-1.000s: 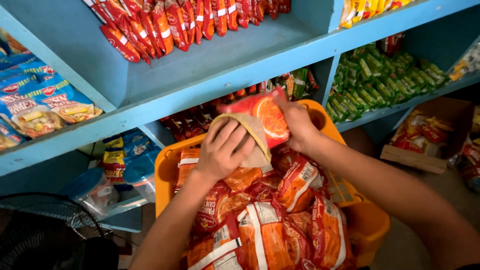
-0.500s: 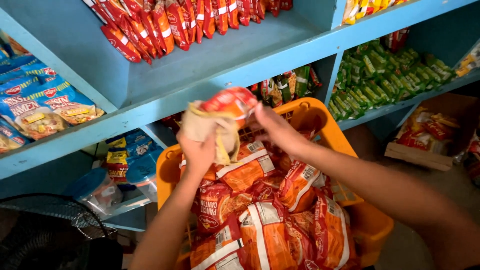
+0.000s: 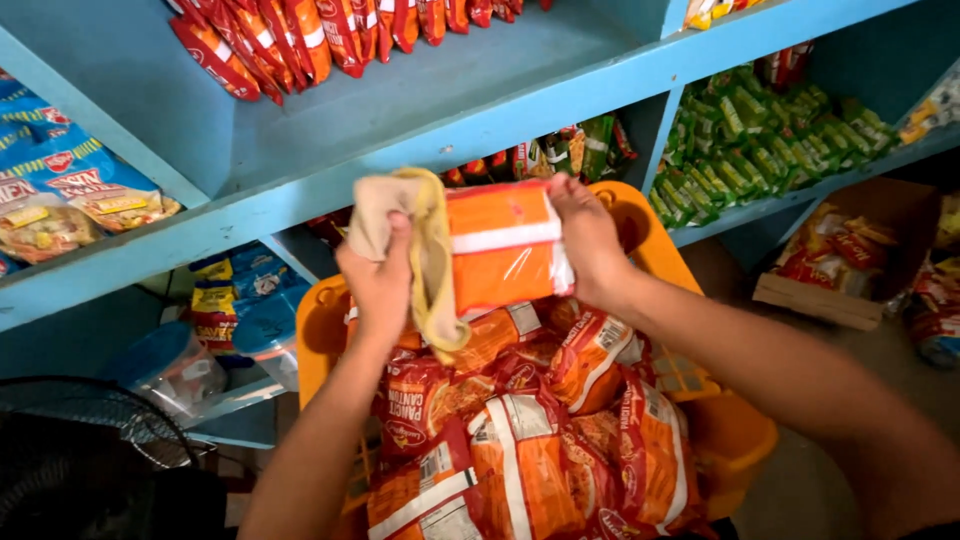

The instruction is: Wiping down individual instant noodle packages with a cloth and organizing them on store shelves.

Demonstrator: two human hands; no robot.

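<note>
**Orange packet and cloth held above a full basket**

While both hands are raised in front of the blue shelf (image 3: pixel 420 120), they share one flat orange packet (image 3: pixel 500 245) crossed by a white band. Left hand (image 3: pixel 380 285) has its fingers closed around a beige cloth (image 3: pixel 405 215), pressing it against the packet's left edge; the cloth's yellowish hem hangs down beside the wrist. Right hand (image 3: pixel 590 240) pinches the packet's right edge, fingers closed on it. Held upright, the packet sits above the back half of an orange plastic basket (image 3: pixel 740 440), clear of the pile below.

That basket is heaped with more orange-and-red noodle packets (image 3: pixel 560 440), lying at all angles, several showing white label panels. On the shelf's upper level, red and orange sachets (image 3: pixel 290 40) lean in a row. Blue snack bags (image 3: pixel 70 190) fill the left compartment. To the right, small green packets (image 3: pixel 760 150) are stacked in a bay, and a cardboard box (image 3: pixel 850 250) with orange packets stands on the floor.
</note>
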